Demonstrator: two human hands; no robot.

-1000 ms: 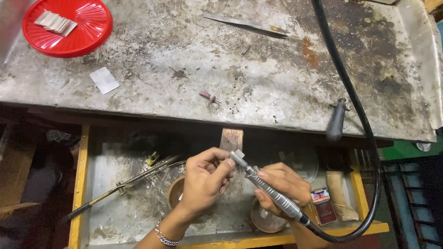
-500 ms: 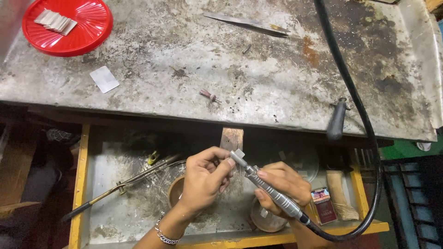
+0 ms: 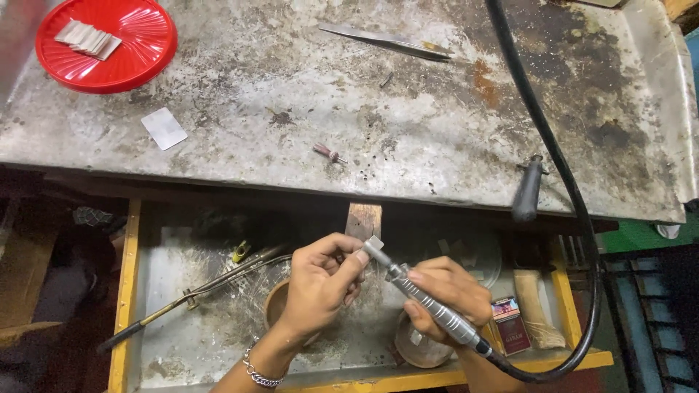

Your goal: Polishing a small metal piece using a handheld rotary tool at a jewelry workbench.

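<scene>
The table (image 3: 291, 94) is a big sheet of grey metal, worn, scratched and stained with rust near the far right. Under its front edge an open drawer (image 3: 120, 291) with yellow painted rims shows a dusty metal floor. A thick black hose (image 3: 542, 124) runs down from the far edge of the table, curves around the right side of the drawer and joins the back of the grinding tool (image 3: 429, 306), a slim metal handpiece with a knurled grip.

The right hand (image 3: 448, 295) has its fingers closed around this handpiece and holds it tilted, the tip pointing up and to the left. The left hand (image 3: 320, 280), with a silver chain bracelet (image 3: 258, 372) on the wrist, pinches a small flat pale metal piece (image 3: 374, 244) between thumb and fingertips. This piece is over the middle of the drawer, just in front of a small wooden peg (image 3: 363, 220) that sticks out from the table edge, and the tool tip touches it.

On the far left of the table lies a round red plastic lid (image 3: 138, 51) with a stack of thin silver plates (image 3: 89, 38) in it. One more plate (image 3: 164, 128) lies alone near it. Long steel tweezers (image 3: 386, 38) rest at the far side, and a small reddish bit (image 3: 329, 153) lies in the middle. In the drawer, a thin brass torch (image 3: 196, 292) lies at the left.
</scene>
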